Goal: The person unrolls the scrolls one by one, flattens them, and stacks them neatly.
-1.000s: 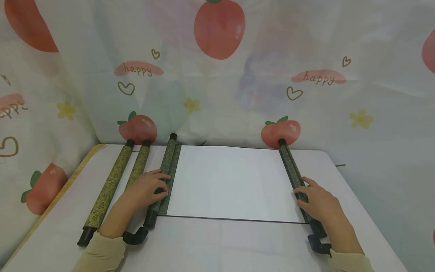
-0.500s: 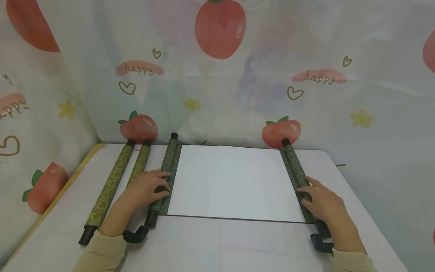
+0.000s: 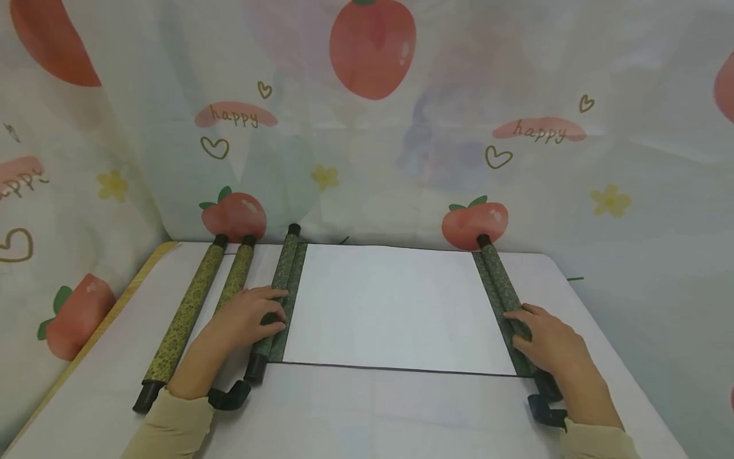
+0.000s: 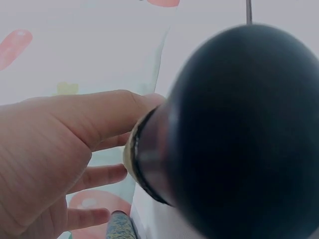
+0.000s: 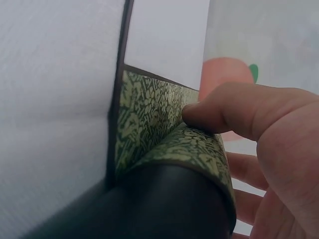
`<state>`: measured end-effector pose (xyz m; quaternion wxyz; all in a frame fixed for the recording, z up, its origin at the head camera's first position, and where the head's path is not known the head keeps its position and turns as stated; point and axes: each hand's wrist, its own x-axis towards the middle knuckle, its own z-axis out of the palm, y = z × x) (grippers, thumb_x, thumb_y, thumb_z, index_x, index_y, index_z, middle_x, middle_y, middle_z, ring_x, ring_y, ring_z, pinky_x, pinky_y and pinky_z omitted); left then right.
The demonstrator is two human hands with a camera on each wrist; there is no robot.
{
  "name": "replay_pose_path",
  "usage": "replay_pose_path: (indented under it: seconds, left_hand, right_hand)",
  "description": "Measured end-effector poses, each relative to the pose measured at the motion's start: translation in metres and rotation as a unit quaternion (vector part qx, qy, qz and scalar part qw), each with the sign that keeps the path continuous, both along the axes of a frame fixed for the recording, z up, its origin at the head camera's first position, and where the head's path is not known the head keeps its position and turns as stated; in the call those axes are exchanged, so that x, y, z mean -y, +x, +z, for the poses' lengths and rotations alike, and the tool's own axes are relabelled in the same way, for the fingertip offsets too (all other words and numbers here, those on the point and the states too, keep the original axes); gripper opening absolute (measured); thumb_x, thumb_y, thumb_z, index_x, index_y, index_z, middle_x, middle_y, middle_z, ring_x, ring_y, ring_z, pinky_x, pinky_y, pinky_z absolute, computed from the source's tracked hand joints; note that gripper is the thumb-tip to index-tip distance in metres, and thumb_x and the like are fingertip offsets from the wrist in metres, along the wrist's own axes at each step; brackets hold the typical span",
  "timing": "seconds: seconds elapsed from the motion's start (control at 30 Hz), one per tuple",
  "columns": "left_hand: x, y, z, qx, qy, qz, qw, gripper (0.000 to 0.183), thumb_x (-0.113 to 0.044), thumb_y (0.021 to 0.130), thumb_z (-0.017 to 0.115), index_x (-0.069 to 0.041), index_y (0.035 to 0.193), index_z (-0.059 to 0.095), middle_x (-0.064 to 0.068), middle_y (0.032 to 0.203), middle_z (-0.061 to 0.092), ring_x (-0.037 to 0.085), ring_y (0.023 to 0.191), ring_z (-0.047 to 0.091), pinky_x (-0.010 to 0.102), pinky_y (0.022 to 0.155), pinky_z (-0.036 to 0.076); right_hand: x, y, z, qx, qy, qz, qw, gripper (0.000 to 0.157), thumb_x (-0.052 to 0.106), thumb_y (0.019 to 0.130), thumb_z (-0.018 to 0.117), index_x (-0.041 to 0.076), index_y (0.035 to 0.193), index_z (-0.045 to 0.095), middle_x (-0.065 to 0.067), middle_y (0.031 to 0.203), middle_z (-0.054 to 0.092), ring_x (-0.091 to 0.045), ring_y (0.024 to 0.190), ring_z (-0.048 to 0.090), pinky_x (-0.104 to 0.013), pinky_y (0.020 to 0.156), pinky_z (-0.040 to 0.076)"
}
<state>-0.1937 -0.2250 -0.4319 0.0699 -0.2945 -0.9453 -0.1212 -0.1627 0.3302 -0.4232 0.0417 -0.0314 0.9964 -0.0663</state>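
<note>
White paper scroll (image 3: 390, 306) is spread between the grips; its green-patterned, black-ended cylindrical rollers (image 3: 500, 274) are pinched by left hand (image 3: 243, 317) and right hand (image 3: 548, 340), presumably so flatness is maintained.

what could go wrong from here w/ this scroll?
1. If the left hand loses the left roller, or the right hand the right roller, the white sheet might curl up.
2. Uneven pulls could skew the sheet.
3. The left forearm crosses over the nearer yellow-patterned roll in the head view; it may nudge it.
</note>
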Motion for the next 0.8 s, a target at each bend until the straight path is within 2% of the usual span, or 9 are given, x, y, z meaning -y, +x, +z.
replay_pose_path:
  seconds: [0.27,0.37,0.53,0.67,0.8]
  left_hand:
    - [-0.004,0.0,-0.004,0.0,-0.02,0.007,0.9998,0.008,-0.03,0.086,0.079,-0.026,0.092,0.077,0.008,0.135,0.063,0.043,0.131,0.05,0.061,0.1,0.043]
    - [-0.005,0.001,-0.004,-0.002,-0.007,0.014,0.9999,0.012,-0.033,0.087,0.078,-0.025,0.096,0.076,0.008,0.135,0.063,0.045,0.132,0.048,0.062,0.102,0.041]
    - [-0.003,0.005,0.006,-0.001,0.028,0.022,0.9994,0.023,-0.035,0.089,0.075,-0.018,0.105,0.075,0.013,0.133,0.063,0.046,0.13,0.049,0.061,0.104,0.039]
    - [0.008,0.009,0.016,0.005,0.027,0.037,0.999,0.03,-0.037,0.092,0.072,-0.016,0.113,0.073,0.013,0.135,0.062,0.039,0.128,0.053,0.058,0.101,0.043]
    - [0.034,0.015,0.024,0.009,0.031,0.045,0.9984,0.029,-0.033,0.094,0.069,-0.014,0.116,0.072,0.015,0.134,0.062,0.037,0.125,0.056,0.056,0.096,0.047]
  right_hand:
    - [-0.002,-0.001,-0.004,0.009,-0.01,0.006,1.0,0.053,0.028,0.09,0.071,0.013,0.139,0.057,-0.035,0.148,0.034,-0.063,0.116,0.05,-0.076,0.083,0.04]
    - [-0.002,-0.002,-0.004,0.002,-0.012,0.014,1.0,0.057,0.034,0.09,0.071,0.013,0.141,0.055,-0.036,0.148,0.032,-0.064,0.119,0.047,-0.077,0.086,0.037]
    - [0.008,-0.003,0.0,-0.025,-0.029,0.045,0.998,0.062,0.039,0.09,0.071,0.013,0.143,0.052,-0.036,0.149,0.03,-0.064,0.125,0.041,-0.075,0.09,0.037]
    - [0.025,-0.004,0.008,-0.063,-0.052,0.084,0.993,0.059,0.039,0.093,0.069,0.016,0.144,0.052,-0.032,0.151,0.033,-0.059,0.13,0.038,-0.074,0.093,0.037]
    - [0.056,-0.01,0.01,-0.101,-0.065,0.135,0.984,0.052,0.039,0.095,0.067,0.024,0.143,0.055,-0.023,0.152,0.04,-0.05,0.133,0.041,-0.069,0.093,0.041]
